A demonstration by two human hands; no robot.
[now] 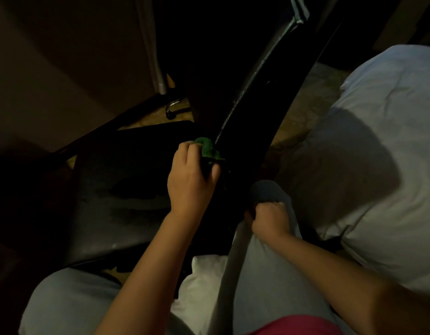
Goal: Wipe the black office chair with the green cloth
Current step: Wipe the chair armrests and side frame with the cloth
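The black office chair [126, 189] fills the dim middle of the head view, its seat at the left and its backrest [257, 112] rising toward the top. My left hand [189, 177] grips the bunched green cloth [207, 148] and holds it against the lower edge of the backrest. My right hand [269, 217] is curled into a fist low beside the chair's base, on my raised knee; what it holds, if anything, is hidden.
A white pillow or duvet [378, 177] lies at the right. My legs in light trousers [262, 274] take up the bottom. A chrome chair-base part [172, 108] and a pale pole [158, 68] stand behind, on patterned carpet [313, 97].
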